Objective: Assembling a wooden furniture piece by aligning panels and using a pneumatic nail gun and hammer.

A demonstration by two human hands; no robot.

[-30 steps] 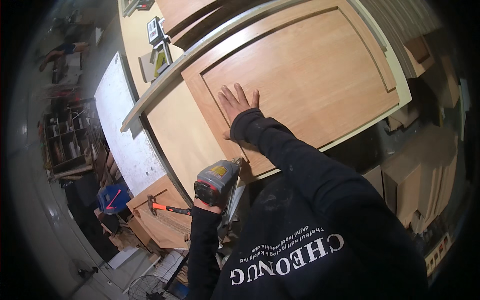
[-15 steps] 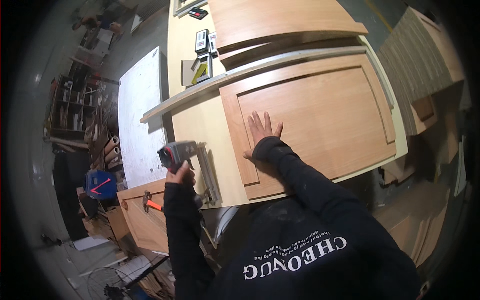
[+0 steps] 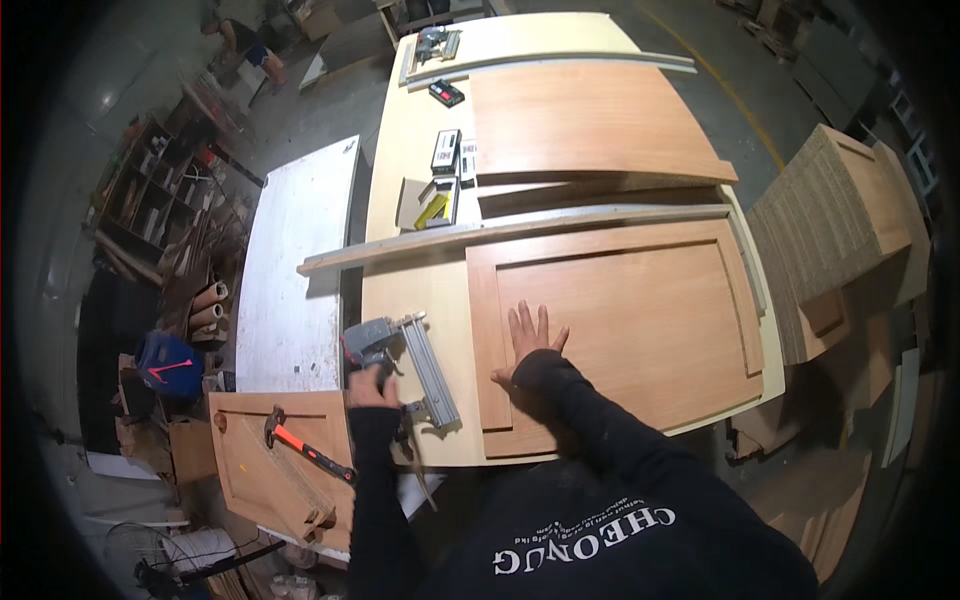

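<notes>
A broad, smooth, pale-yellow tabletop [image 3: 425, 290] carries a rectangular reddish-brown wooden panel [image 3: 630, 320], whose raised flat frame surrounds a recessed, softly grained centre; it lies at the near end. Beyond it sit smooth, flat reddish-brown wooden sheets [image 3: 590, 120], slightly bowed along the near edge. To the left stands a white, scuffed rectangular board [image 3: 290, 330]; to the right, a tall stack of brown boards [image 3: 840, 230] shows ridged, layered edges. A smaller framed wooden panel [image 3: 235, 445] is at lower left. A long, narrow straight bar [image 3: 480, 237] crosses the tabletop between the near panel and the sheets.

Left of the panel, a grey metal nail gun [image 3: 432, 375] with a long, slotted magazine rests on the tabletop. A claw hammer with an orange-and-black handle [image 3: 305, 452] lies on the smaller panel. The right hand [image 3: 530, 340] presses flat, fingers spread, on the near panel, grasping nothing. The left hand [image 3: 372, 388] is at the nail gun's body, fingers partly bent; whether it grips cannot be told.
</notes>
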